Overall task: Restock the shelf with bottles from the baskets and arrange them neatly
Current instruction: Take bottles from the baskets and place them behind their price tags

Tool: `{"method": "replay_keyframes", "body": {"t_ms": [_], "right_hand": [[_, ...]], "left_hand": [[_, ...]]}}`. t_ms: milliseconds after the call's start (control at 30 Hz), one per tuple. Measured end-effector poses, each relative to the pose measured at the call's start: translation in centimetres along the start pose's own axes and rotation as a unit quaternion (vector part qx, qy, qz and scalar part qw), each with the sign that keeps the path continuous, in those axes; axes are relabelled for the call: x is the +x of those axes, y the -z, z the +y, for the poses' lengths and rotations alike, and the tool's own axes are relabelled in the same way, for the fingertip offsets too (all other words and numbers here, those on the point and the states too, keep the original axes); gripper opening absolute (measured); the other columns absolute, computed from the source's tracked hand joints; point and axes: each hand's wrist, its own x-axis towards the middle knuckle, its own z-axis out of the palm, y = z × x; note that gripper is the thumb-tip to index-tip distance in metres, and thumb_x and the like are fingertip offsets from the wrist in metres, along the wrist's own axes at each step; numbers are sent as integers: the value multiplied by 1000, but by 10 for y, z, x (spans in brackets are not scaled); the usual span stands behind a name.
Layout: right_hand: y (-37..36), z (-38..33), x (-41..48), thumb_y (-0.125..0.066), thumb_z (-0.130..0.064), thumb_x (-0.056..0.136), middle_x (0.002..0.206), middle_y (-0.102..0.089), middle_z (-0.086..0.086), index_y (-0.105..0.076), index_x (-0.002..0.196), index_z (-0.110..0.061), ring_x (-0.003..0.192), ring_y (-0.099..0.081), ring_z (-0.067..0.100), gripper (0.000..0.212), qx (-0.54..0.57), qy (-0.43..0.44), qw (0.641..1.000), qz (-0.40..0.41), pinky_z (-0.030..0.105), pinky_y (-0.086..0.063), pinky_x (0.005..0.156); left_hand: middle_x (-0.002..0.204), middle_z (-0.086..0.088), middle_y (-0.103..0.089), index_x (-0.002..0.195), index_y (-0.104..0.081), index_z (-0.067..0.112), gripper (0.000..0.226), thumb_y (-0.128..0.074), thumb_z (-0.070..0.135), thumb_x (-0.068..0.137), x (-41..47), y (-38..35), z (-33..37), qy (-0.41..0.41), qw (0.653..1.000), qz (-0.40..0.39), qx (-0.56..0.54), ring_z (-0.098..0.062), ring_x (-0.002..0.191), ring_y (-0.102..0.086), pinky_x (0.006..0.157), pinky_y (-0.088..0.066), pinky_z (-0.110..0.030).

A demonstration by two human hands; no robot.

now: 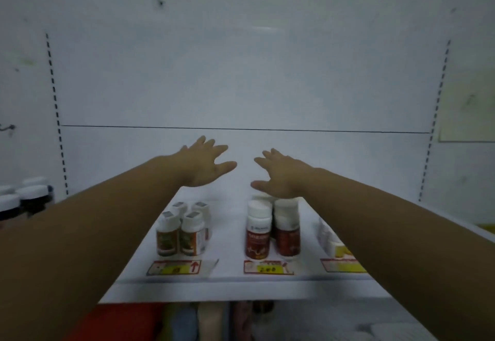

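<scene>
Your left hand (202, 163) and right hand (278, 177) reach over the shelf (227, 236) bottles (258, 230), fingers spread, holding nothing.

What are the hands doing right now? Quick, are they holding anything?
Left hand: open, fingers spread, holding nothing.
Right hand: open, fingers spread, holding nothing, by the red-labelled bottles.
</scene>
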Motion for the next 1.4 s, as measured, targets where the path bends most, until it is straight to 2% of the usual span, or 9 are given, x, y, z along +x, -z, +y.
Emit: {"method": "replay_keyframes", "body": {"t_ms": [167,267,367,600,800,900,1033,1167,1400], "right_hand": [[0,38,-104,-42,-55,90,155,-24,2,-23,146,-23,141,-22,20,67,43,38,998,8,37,-21,112],[-8,55,-167,-49,-55,86,114,-66,-2,-58,121,-25,99,-58,16,47,64,82,995,-4,32,-45,85],[-32,66,-218,-53,-53,84,93,-66,-8,-67,105,-26,75,-51,8,37,92,122,982,-115,26,-41,69],[-125,125,-271,-54,-47,87,105,-61,-3,-63,111,-23,86,-47,10,35,142,25,967,-210,25,-37,78],[-228,149,-278,-56,-40,88,108,-60,-2,-57,121,-22,90,-51,9,37,260,-76,930,-247,17,-37,75],[-287,147,-271,-53,-37,91,126,-55,2,-43,135,-22,114,-50,18,47,281,-100,915,-271,21,-36,95],[-345,139,-245,-43,-34,95,154,-21,6,-13,147,-22,136,-29,23,61,240,-54,901,-357,28,-24,108],[-384,119,-200,-50,-22,92,154,-19,4,-15,147,-22,132,-37,29,65,239,-61,920,-305,33,-33,104],[-429,86,-138,-50,-20,92,144,-35,13,-10,148,-29,120,-48,33,69,181,-18,943,-280,41,-42,98]], "left_hand": [[158,0,-19,145,-27,30,59,-33,56,92,-43,-16,86,-39,998,24,-46,-16,146,-6,117,-12,-41],[136,1,-54,126,-56,26,43,-43,47,91,-80,-37,134,-65,991,91,-73,-19,127,-45,103,-37,-37],[104,3,-71,102,-70,23,36,-43,43,86,-121,-65,178,-140,985,85,-49,-20,93,-64,78,-49,-31],[100,2,-69,107,-65,25,28,-49,39,89,-153,-150,219,-137,977,-154,-59,-10,79,-59,70,-47,-26],[108,-6,-69,111,-67,12,28,-59,17,85,-144,-250,204,-11,967,-202,-153,-19,92,-63,75,-45,-19],[119,-9,-65,115,-64,10,32,-59,14,84,-138,-310,196,21,959,-234,-160,-21,106,-60,90,-44,-22],[135,-11,-52,131,-49,4,50,-64,15,85,-131,-371,192,39,937,-249,-243,-14,120,-49,88,-21,8],[114,-13,-60,114,-59,6,45,-59,30,76,-116,-416,189,63,927,-243,-279,-26,106,-58,94,-45,-33],[87,6,-52,86,-58,21,12,-56,25,75,-108,-441,192,60,938,-229,-253,-16,90,-59,83,-50,-28]]}}
